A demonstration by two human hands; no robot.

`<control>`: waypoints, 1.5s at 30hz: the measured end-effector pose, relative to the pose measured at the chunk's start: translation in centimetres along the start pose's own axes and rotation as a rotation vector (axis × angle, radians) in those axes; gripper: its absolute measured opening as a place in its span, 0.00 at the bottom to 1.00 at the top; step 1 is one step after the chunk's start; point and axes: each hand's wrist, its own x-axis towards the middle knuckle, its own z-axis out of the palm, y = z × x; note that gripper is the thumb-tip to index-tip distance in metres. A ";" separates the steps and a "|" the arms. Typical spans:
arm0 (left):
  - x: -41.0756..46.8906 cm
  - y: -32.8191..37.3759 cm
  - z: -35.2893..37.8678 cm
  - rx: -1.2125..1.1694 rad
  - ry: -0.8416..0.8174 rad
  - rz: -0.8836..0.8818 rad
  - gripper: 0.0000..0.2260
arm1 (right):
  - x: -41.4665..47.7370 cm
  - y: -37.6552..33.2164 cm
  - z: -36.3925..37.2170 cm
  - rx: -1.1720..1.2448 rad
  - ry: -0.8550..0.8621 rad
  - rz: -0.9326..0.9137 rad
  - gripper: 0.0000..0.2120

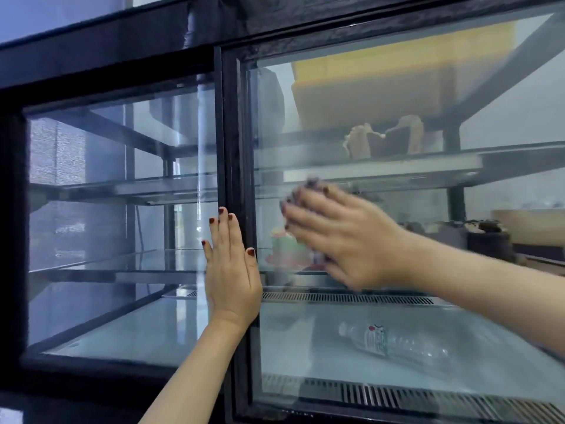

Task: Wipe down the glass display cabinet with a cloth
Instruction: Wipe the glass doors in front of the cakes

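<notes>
A black-framed glass display cabinet [232, 123] with sliding doors fills the view. My right hand [339, 237] lies flat on the right glass door [397, 301], blurred, with a dark cloth [305, 188] pressed under its straight fingers; only the cloth's edge shows past the fingertips. My left hand [232, 270] rests flat, fingers straight and pointing up, against the black door frame where the two doors meet. It holds nothing.
Inside, a plastic water bottle [394, 341] lies on the bottom floor. Glass shelves cross both halves. A pink and green item [287, 249] sits behind the right glass. Yellow boxes [382, 81] show through the top. Vent grilles [348, 298] run along the base.
</notes>
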 end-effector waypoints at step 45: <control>-3.6 -2.9 0.8 -0.295 0.030 -0.054 0.22 | 8.1 6.1 0.0 0.083 0.140 0.226 0.25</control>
